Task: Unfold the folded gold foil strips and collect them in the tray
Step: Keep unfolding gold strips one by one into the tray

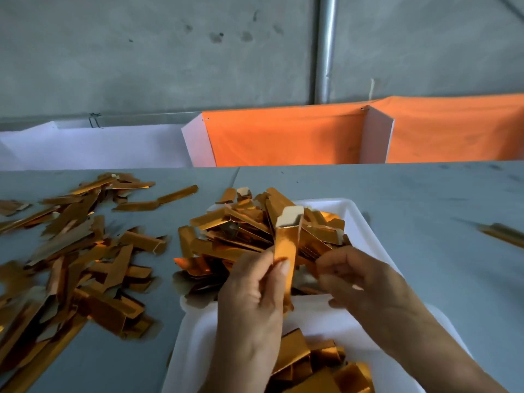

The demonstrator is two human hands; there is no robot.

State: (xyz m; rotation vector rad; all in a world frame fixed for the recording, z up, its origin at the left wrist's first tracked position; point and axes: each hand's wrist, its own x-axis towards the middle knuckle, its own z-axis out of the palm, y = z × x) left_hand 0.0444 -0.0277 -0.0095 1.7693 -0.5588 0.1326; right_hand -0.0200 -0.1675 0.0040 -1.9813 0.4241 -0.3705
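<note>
L hand (255, 290) pinched an upright gold foil strip (286, 251) over the white tray (365, 222); R hand (351, 279) blurred, fingers curled, grip unclear. Best spread flaps gently w/o tearing, then drop in tray.

You have two hands in view, the left hand (252, 296) and the right hand (360, 282); one white tray (365, 222); gold foil strips (85, 251) too many to count; and two orange cloth panels (283, 134).
</note>
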